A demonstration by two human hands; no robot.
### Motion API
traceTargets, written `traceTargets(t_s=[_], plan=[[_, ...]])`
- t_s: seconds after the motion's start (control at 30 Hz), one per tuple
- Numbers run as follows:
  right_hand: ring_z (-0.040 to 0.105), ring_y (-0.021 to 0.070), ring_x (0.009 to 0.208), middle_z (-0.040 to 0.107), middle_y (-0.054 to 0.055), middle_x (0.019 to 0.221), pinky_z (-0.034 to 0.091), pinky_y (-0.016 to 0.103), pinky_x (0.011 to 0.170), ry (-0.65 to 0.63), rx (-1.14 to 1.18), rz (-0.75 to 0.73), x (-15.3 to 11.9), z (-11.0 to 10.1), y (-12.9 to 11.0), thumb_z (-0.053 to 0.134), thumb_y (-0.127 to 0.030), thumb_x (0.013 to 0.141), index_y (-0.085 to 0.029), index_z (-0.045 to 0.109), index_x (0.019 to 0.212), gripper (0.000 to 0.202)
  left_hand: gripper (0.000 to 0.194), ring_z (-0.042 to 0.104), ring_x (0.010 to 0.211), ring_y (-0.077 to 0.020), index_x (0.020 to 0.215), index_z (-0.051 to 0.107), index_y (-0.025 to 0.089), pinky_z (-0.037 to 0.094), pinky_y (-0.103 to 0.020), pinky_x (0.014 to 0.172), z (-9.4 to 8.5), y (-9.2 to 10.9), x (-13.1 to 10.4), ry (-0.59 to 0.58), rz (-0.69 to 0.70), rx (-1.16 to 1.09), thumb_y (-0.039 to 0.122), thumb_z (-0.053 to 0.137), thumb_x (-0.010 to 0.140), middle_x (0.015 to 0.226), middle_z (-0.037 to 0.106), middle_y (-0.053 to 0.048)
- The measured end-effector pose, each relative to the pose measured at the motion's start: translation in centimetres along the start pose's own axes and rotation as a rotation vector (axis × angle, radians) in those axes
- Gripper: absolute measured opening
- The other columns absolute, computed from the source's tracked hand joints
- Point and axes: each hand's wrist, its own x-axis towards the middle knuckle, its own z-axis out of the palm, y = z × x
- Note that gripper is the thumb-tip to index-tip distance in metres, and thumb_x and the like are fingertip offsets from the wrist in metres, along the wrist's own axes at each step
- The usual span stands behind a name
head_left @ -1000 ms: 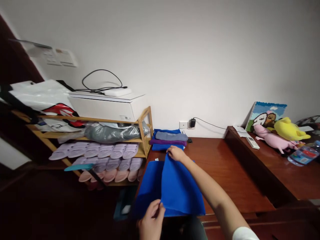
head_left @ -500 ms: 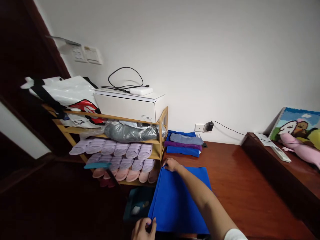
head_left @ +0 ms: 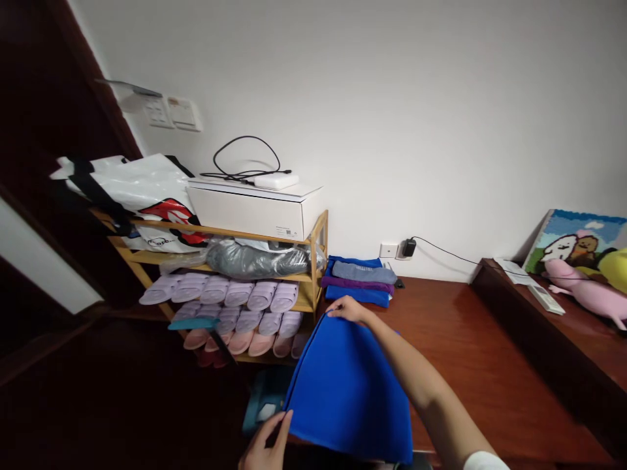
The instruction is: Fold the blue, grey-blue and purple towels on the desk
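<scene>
the blue cloth (head_left: 345,391) lies at the near left corner of the tabletop (head_left: 460,352), its near edge lifted and hanging past the tabletop's rim. the right hand (head_left: 347,308) pinches the cloth's far corner at about 12 o'clock; the left hand (head_left: 264,450) grips the near left corner at 7 o'clock, fingers closed on the hem.

risk, as i judge it: much of the cloth overhangs the edge, so a loose pinch at either corner could let it slide off toward the floor at 7 o'clock, and uneven pull between the hands could skew any crease.

at 12 o'clock beyond the right hand sits a stack of folded cloths (head_left: 360,282), blue, purple and grey; the grey one bears a small line of print, too small to read. at 10 o'clock a rack (head_left: 313,261) holds slippers (head_left: 235,294), a white box (head_left: 255,209) with an unreadable label, and a bag (head_left: 147,196). a plush (head_left: 588,290) lies at 2 o'clock.
</scene>
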Motion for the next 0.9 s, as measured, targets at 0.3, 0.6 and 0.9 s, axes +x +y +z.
traceTargets(t_s=[0.3,0.6,0.9], plan=[[0.060,0.0167,0.073,0.071,0.001,0.078,0.050,0.030,0.071,0.295,0.239,-0.054,-20.2,-15.7,-5.4,0.086,-0.062,0.077,-0.018,0.084,0.099,0.049,0.058,0.081,0.086,-0.0256,0.076,0.083,0.033,0.067,-0.036,0.087,-7.6,14.1,1.1,0.058,0.544,-0.047,0.088,0.065,0.072,0.089,0.085,-0.001],[0.064,0.0178,0.070,0.072,0.005,0.078,0.053,0.031,0.066,0.565,0.369,-0.135,-38.5,-20.4,-7.6,0.091,-0.060,0.075,-0.019,0.079,0.081,0.042,0.047,0.079,0.078,-0.0220,0.071,0.081,0.031,0.068,-0.034,0.082,-6.4,26.3,-1.9,-0.060,0.946,-0.125,0.077,0.073,0.077,0.081,0.084,0.000],[0.064,0.0200,0.069,0.070,0.005,0.076,0.054,0.032,0.059,0.859,0.360,-0.106,-48.3,-19.0,-6.7,0.089,-0.053,0.081,-0.025,0.082,0.080,0.028,0.052,0.079,0.070,-0.0211,0.072,0.083,0.034,0.068,-0.031,0.073,-0.6,32.1,-4.4,-0.176,0.973,-0.073,0.083,0.067,0.076,0.076,0.083,0.001]])
